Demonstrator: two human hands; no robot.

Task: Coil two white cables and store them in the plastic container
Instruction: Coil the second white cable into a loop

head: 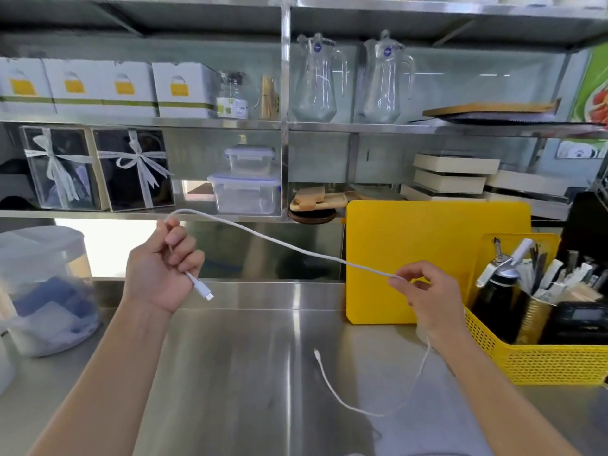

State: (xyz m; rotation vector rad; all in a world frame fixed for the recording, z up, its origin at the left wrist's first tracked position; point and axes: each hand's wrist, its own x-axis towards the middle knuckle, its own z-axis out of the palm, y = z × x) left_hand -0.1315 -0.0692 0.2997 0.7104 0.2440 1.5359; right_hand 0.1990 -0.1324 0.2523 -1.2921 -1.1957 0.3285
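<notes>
A white cable (289, 246) stretches in the air between both hands above the steel counter (237, 357). My left hand (164, 268) is fisted around one end, with the plug (202, 289) sticking out below the fist and a loop arching over the top. My right hand (424, 294) pinches the cable further along. From under that hand the cable's tail (378, 411) hangs down and curls across the counter, ending in a small plug (316, 353). Two clear plastic containers (245, 192) with lids are stacked on the shelf behind. I see only one cable.
A yellow cutting board (427, 245) leans on the back wall. A yellow mesh basket (543, 360) with bottles and utensils sits at the right. A large clear lidded tub (42, 291) stands at the left. Shelves above hold glass jugs (316, 80), white boxes and ribboned gift boxes.
</notes>
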